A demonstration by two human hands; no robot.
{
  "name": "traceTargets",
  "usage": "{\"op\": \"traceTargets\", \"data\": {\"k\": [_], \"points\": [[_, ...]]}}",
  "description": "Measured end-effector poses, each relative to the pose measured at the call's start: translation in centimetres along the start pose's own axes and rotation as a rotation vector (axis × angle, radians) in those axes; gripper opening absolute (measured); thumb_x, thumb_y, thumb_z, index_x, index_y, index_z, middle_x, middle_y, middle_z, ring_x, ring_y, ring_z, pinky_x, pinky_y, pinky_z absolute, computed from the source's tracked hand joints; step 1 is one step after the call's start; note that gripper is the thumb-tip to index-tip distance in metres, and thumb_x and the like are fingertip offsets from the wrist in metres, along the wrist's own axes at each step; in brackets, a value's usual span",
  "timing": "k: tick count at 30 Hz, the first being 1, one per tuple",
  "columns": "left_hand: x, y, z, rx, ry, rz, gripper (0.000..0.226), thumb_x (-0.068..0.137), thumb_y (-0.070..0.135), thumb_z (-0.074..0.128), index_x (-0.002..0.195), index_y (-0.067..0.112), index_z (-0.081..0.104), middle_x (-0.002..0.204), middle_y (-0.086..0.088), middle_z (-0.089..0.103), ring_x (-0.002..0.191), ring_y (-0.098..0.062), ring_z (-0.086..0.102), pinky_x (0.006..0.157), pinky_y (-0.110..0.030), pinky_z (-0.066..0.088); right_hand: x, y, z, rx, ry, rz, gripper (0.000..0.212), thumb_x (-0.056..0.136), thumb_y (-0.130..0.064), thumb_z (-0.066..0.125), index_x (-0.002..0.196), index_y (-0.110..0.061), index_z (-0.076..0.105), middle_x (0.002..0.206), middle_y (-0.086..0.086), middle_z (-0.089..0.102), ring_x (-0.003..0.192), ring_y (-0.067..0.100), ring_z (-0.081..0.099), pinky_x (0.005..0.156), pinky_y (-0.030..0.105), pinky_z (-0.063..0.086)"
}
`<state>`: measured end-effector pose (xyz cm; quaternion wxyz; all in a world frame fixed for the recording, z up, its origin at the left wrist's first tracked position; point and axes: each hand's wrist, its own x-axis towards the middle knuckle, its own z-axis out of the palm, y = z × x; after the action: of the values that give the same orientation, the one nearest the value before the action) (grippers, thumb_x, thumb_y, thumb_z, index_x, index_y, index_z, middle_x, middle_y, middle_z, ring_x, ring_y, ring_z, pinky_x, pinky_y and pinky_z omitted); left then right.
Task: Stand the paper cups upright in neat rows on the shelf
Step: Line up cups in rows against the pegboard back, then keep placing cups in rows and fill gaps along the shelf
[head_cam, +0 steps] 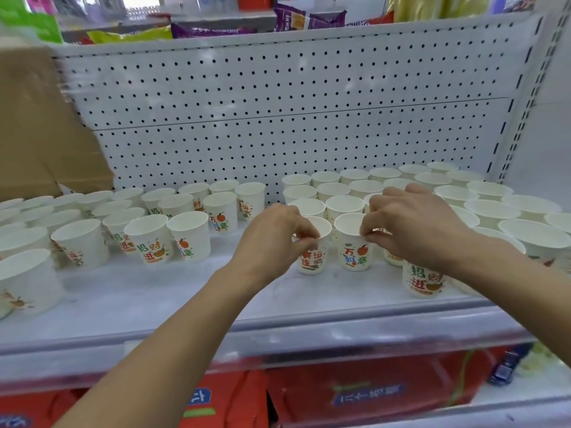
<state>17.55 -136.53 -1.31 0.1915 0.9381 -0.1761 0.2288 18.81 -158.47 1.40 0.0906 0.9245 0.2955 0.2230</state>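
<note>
We pinch two cups, one per hand: our left hand (272, 239) grips the left cup (312, 261) at its rim, our right hand (414, 230) the right cup (353, 257). Both stand mouth-up, long axes vertical, just beside each other on the shelf (154, 291).

Each hand pinches an upright cup's rim: left hand (273, 233), right hand (411, 223), on the shelf (154, 291).

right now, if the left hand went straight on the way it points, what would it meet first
The left hand pinches the rim of the front cup; going straight on, it would probably meet the white cup right behind that one first, though depth is unclear.
</note>
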Motion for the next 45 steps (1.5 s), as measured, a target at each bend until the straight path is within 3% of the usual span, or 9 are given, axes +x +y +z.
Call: {"op": "traceTargets", "data": {"k": [9, 15, 20, 23, 26, 30, 34, 38, 45], "points": [[-0.5, 0.1, -0.1, -0.028, 0.030, -0.020, 0.032, 0.083, 0.042, 0.069, 0.112, 0.028, 0.070, 0.104, 0.008, 0.064, 0.099, -0.009, 0.049, 0.083, -0.028, 0.044, 0.1, -1.1, -0.3, 0.075, 0.070, 0.043, 0.033, 0.089, -0.053, 0.051, 0.116, -0.037, 0.062, 0.102, -0.010, 0.057, 0.101, 0.013, 0.051, 0.079, 0.029, 0.030], [-5.1, -3.8, -3.3, -0.010, 0.203, -0.032, 0.033, 0.089, 0.039, 0.063, 0.119, 0.027, 0.064, 0.112, 0.007, 0.059, 0.108, -0.011, 0.049, 0.090, -0.032, 0.042, 3.3, -7.4, -1.8, 0.291, 0.272, -0.080, 0.024, 0.084, -0.040, 0.060, 0.096, -0.024, 0.073, 0.085, -0.003, 0.063, 0.081, 0.024, 0.058, 0.067, 0.031, 0.035], [-8.0, -12.1, -9.1, 0.152, 0.307, -0.253, 0.032, 0.092, 0.021, 0.060, 0.124, 0.019, 0.061, 0.124, 0.001, 0.058, 0.118, -0.019, 0.047, 0.097, -0.031, 0.036, 9.7, -14.5, -0.8, 0.417, 0.218, -0.192, 0.025, 0.093, -0.037, 0.054, 0.113, -0.029, 0.065, 0.106, -0.005, 0.057, 0.100, 0.018, 0.052, 0.067, 0.029, 0.035], [-8.0, -16.1, -10.8, 0.351, 0.143, -0.329, 0.033, 0.095, 0.023, 0.056, 0.127, 0.019, 0.059, 0.128, 0.000, 0.057, 0.122, -0.021, 0.043, 0.099, -0.037, 0.039, 13.5, -18.3, 0.4, 0.428, 0.112, -0.175, 0.030, 0.094, -0.032, 0.052, 0.123, -0.026, 0.059, 0.120, -0.002, 0.051, 0.110, 0.019, 0.050, 0.072, 0.033, 0.044], [-7.9, -17.9, -11.2, 0.430, -0.001, -0.296, 0.025, 0.095, 0.025, 0.056, 0.117, 0.023, 0.067, 0.114, 0.002, 0.063, 0.111, -0.019, 0.047, 0.086, -0.038, 0.045, 16.2, -20.6, 1.4, 0.313, 0.078, -0.139, 0.022, 0.095, -0.025, 0.051, 0.112, -0.015, 0.060, 0.113, 0.005, 0.052, 0.104, 0.026, 0.053, 0.067, 0.036, 0.047], [-7.9, -18.3, -11.4, 0.433, 0.030, -0.242, 0.016, 0.092, 0.027, 0.061, 0.102, 0.026, 0.074, 0.093, 0.007, 0.063, 0.094, -0.015, 0.047, 0.068, -0.033, 0.042, 16.9, -21.5, 2.0, 0.228, 0.104, -0.137, 0.009, 0.093, -0.011, 0.050, 0.092, -0.011, 0.059, 0.093, 0.004, 0.054, 0.088, 0.025, 0.055, 0.060, 0.033, 0.044], [-9.5, -16.7, -11.6, 0.341, 0.118, -0.169, 0.011, 0.087, 0.027, 0.068, 0.095, 0.026, 0.076, 0.084, 0.010, 0.062, 0.084, -0.012, 0.045, 0.064, -0.035, 0.043, 13.5, -20.7, 0.8, 0.326, 0.202, -0.131, 0.017, 0.096, -0.021, 0.049, 0.093, -0.013, 0.063, 0.089, 0.000, 0.047, 0.085, 0.022, 0.051, 0.054, 0.031, 0.038], [-11.4, -12.5, -11.3, 0.191, 0.199, -0.033, 0.009, 0.082, 0.027, 0.072, 0.090, 0.025, 0.075, 0.080, 0.013, 0.059, 0.078, -0.012, 0.047, 0.061, -0.035, 0.045, 7.1, -16.9, -1.2, 0.487, 0.297, -0.153, 0.012, 0.091, -0.025, 0.061, 0.090, -0.018, 0.070, 0.089, -0.002, 0.056, 0.080, 0.017, 0.051, 0.054, 0.036, 0.046], [-8.2, -2.7, -6.9, 0.002, 0.123, 0.178, 0.012, 0.085, 0.028, 0.071, 0.093, 0.021, 0.076, 0.080, 0.005, 0.062, 0.080, -0.017, 0.052, 0.069, -0.038, 0.045, -2.6, -7.0, -3.5, 0.463, 0.282, -0.055, 0.010, 0.082, -0.030, 0.064, 0.086, -0.026, 0.073, 0.083, -0.011, 0.060, 0.066, 0.015, 0.056, 0.052, 0.036, 0.047]]}}
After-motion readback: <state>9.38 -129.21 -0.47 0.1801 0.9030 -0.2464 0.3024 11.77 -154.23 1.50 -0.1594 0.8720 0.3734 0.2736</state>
